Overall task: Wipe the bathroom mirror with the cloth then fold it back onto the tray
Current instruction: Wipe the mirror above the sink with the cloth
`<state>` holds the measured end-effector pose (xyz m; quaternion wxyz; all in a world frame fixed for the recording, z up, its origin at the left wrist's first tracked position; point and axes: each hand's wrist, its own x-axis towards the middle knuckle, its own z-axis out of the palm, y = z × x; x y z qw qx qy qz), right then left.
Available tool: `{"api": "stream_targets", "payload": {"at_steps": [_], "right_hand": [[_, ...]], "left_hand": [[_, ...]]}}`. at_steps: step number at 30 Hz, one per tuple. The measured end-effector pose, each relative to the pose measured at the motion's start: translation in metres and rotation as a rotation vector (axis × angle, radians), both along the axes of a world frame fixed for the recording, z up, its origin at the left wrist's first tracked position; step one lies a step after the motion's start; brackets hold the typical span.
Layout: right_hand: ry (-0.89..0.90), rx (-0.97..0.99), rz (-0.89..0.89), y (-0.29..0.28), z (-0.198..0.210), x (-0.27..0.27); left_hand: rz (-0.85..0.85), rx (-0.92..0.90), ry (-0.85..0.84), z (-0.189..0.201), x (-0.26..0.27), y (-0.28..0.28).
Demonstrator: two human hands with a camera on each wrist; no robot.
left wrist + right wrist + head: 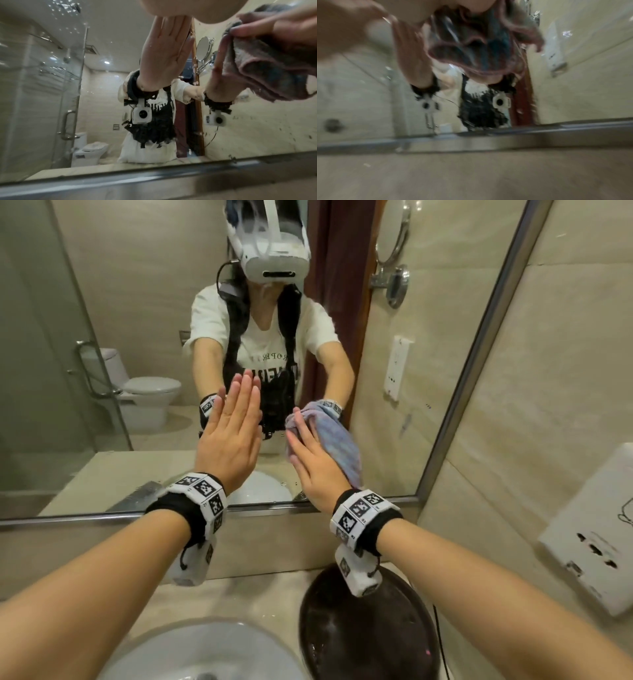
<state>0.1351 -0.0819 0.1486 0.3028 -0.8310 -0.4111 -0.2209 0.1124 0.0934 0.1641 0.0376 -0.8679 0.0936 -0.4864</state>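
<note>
sink (pixel 205 648) | dark tray (pixel 359 645) | left hand (pixel 227 446) flat on mirror (pixel 102 302) | right hand (pixel 315 470) grips cloth (pixel 335 436)

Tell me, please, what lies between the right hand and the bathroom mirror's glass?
A crumpled purple-blue terry cloth lies there; the right hand holds it against the metal-framed wall mirror, as the head view shows.

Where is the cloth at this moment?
Head view: the cloth is held by the right hand against the lower mirror, right of centre, beside the flat left hand and above the dark tray.
</note>
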Motion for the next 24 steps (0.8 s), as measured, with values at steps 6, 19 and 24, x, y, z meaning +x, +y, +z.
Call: {"api": "stream_targets", "payload": {"at_steps": [6, 19, 24], "right_hand": [[0.147, 0.749, -0.176, -0.01, 0.055, -0.006], [-0.668, -0.112, -0.712, -0.044, -0.006, 0.036], [-0.455, 0.137, -0.73, -0.058, 0.051, 0.039]], "left_hand": [[0.009, -0.011, -0.042, 0.024, 0.011, -0.015], [0.021, 0.083, -0.049, 0.027, 0.008, -0.017], [0.015, 0.121, -0.054, 0.026, 0.011, -0.018]]}}
